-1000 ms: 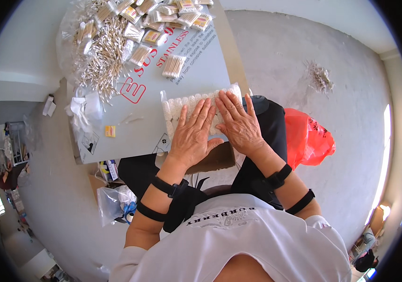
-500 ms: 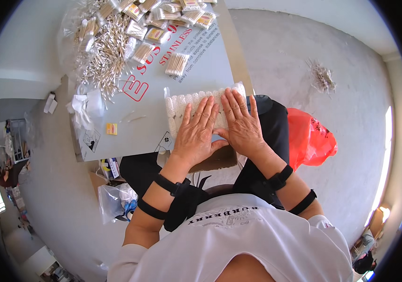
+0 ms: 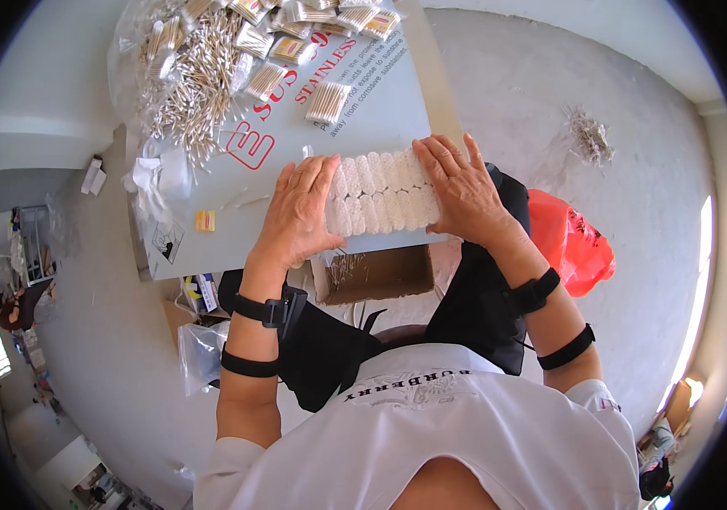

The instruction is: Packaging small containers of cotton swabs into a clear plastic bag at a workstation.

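Observation:
Between my two hands, at the table's near edge, is a block of cotton swab packs (image 3: 383, 193). They stand side by side in two rows with the white tips upward, seemingly inside clear plastic. My left hand (image 3: 297, 212) presses on its left end, thumb at the near corner. Against the right end lies my right hand (image 3: 463, 189), fingers over the far corner and thumb low on the near side. The block's underside is hidden. Farther off, a single pack of cotton swabs (image 3: 328, 103) lies flat on the table.
Loose cotton swabs (image 3: 198, 89) and several small packs (image 3: 293, 50) heap at the far left of the grey table (image 3: 295, 170). White scraps (image 3: 152, 177) and a yellow card (image 3: 204, 221) lie nearer. Below the edge are an open cardboard box (image 3: 380, 276) and, right, a red bag (image 3: 563, 242).
My hands have moved apart from the top of the block to its two ends. The block's tops are uncovered now, and the cardboard box below shows more.

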